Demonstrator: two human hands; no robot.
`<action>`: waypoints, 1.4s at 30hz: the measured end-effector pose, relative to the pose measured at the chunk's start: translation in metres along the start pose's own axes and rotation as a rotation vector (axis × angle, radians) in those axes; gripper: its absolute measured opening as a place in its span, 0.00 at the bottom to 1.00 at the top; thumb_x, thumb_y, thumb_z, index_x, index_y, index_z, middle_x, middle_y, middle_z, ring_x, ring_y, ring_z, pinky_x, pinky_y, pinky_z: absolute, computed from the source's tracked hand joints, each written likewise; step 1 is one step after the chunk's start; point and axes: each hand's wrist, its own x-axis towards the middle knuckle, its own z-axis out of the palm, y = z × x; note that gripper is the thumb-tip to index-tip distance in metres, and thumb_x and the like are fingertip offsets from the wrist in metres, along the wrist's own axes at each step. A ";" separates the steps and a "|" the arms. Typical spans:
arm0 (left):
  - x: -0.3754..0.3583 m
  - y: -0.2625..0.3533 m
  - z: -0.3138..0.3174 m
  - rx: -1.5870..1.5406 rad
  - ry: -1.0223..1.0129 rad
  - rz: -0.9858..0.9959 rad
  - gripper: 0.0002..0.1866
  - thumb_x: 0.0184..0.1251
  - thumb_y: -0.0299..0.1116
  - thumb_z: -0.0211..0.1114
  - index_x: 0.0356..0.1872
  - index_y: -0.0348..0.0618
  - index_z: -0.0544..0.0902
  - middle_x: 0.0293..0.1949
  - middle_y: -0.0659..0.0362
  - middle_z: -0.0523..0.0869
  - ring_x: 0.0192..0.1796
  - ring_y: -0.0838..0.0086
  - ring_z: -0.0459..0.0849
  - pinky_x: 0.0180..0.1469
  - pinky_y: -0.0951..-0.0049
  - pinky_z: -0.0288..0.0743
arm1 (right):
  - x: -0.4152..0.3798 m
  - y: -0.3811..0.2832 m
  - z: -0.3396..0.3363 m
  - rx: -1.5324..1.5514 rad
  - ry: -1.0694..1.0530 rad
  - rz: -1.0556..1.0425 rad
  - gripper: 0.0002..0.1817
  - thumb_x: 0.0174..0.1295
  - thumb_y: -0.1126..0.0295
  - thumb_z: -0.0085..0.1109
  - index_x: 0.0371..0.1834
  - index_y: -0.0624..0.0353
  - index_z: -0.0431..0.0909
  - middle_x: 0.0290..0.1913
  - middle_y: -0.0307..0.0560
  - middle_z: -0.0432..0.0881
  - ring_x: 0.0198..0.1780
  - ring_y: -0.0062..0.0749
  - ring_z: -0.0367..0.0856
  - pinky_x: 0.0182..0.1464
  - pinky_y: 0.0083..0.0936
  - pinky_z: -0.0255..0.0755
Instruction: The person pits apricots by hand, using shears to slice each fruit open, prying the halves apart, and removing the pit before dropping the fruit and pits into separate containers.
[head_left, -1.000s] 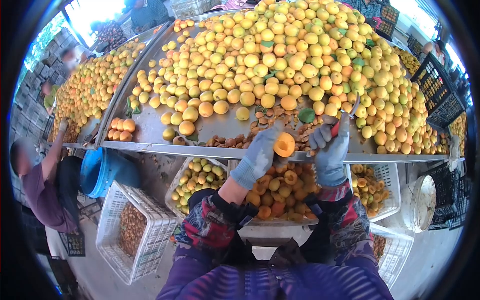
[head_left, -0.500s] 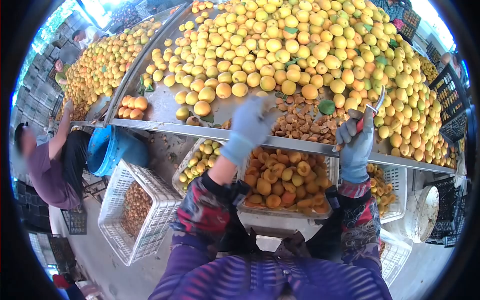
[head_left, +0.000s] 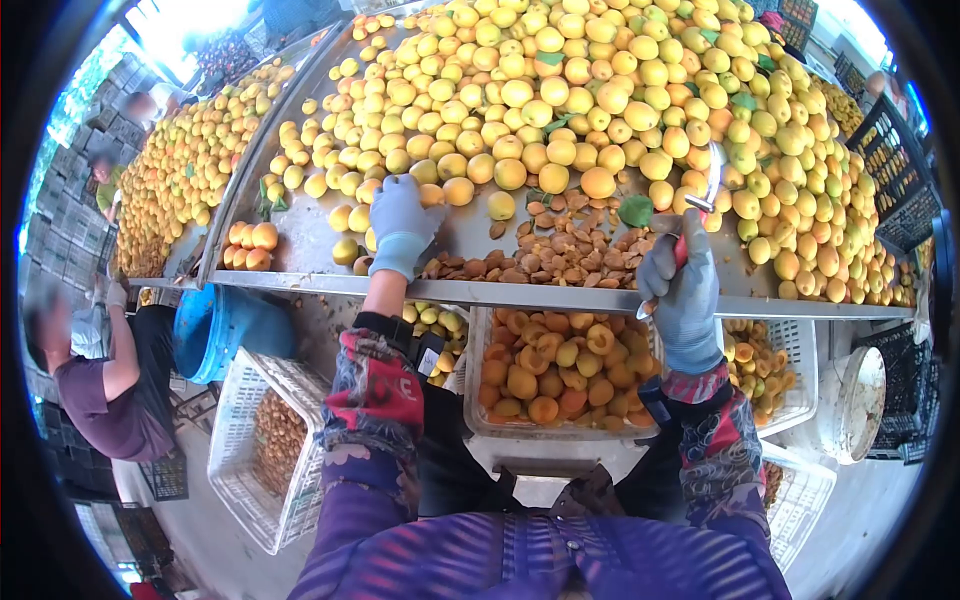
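My left hand (head_left: 405, 222), in a grey-blue glove, reaches onto the metal table among the near apricots. Its fingers are curled over an apricot (head_left: 430, 194) that shows only in part beside the thumb; the rest of the grip is hidden. My right hand (head_left: 683, 285), also gloved, is closed round the red handle of a knife (head_left: 714, 180). The curved blade points up and away from me, and a small pale tip sticks out below the fist. Between the hands lies a pile of brown apricot stones (head_left: 585, 250) near the table's front edge.
A large heap of apricots (head_left: 560, 90) covers the table (head_left: 460, 290). Below its metal edge stand a crate of halved apricots (head_left: 560, 370), a white crate (head_left: 290, 500) holding stones, and a blue bucket (head_left: 205, 340). A co-worker (head_left: 105, 395) sits at left.
My left hand has moved left from above the pile of stones to the apricots. My right hand, still gripping the knife, is slightly lower and further left in view. The view has shifted slightly.
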 end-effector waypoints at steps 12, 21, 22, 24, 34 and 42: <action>-0.075 0.091 -0.074 -2.472 -0.509 0.100 0.24 0.64 0.27 0.64 0.60 0.39 0.69 0.50 0.51 0.81 0.48 0.66 0.85 0.45 0.69 0.82 | -0.034 -0.001 0.019 -0.412 -0.433 0.048 0.22 0.72 0.48 0.43 0.44 0.57 0.75 0.18 0.35 0.72 0.14 0.14 0.64 0.16 0.12 0.56; -0.086 0.116 -0.094 -2.349 -0.532 0.064 0.32 0.61 0.27 0.67 0.66 0.44 0.64 0.50 0.58 0.78 0.48 0.75 0.79 0.48 0.73 0.78 | -0.045 0.008 0.022 -0.500 -0.414 0.171 0.24 0.74 0.50 0.37 0.40 0.58 0.76 0.16 0.34 0.71 0.14 0.12 0.61 0.17 0.12 0.55; -0.086 0.117 -0.095 -2.399 -0.567 0.051 0.32 0.63 0.28 0.66 0.67 0.43 0.62 0.49 0.59 0.78 0.48 0.75 0.79 0.48 0.73 0.77 | -0.044 0.011 0.021 -0.500 -0.427 0.155 0.24 0.74 0.50 0.37 0.40 0.58 0.76 0.16 0.33 0.70 0.14 0.12 0.61 0.17 0.12 0.55; -0.086 0.117 -0.094 -2.451 -0.600 0.036 0.32 0.64 0.28 0.65 0.68 0.43 0.61 0.49 0.59 0.78 0.48 0.76 0.79 0.48 0.74 0.77 | -0.044 0.013 0.021 -0.501 -0.442 0.138 0.24 0.74 0.51 0.37 0.40 0.59 0.76 0.16 0.33 0.70 0.14 0.11 0.60 0.17 0.12 0.55; -0.087 0.114 -0.094 -2.271 -0.463 0.131 0.31 0.65 0.30 0.65 0.66 0.36 0.62 0.47 0.60 0.78 0.47 0.78 0.78 0.48 0.77 0.77 | -0.041 0.036 0.018 -0.516 -0.424 -0.049 0.21 0.74 0.53 0.40 0.38 0.60 0.75 0.19 0.33 0.71 0.16 0.11 0.62 0.19 0.12 0.55; -0.087 0.112 -0.086 -1.857 -0.222 0.281 0.32 0.61 0.34 0.68 0.63 0.33 0.65 0.48 0.59 0.78 0.48 0.79 0.76 0.50 0.79 0.72 | -0.036 0.059 0.012 -0.514 -0.407 -0.148 0.14 0.73 0.63 0.45 0.41 0.65 0.71 0.26 0.35 0.68 0.30 0.18 0.63 0.31 0.19 0.62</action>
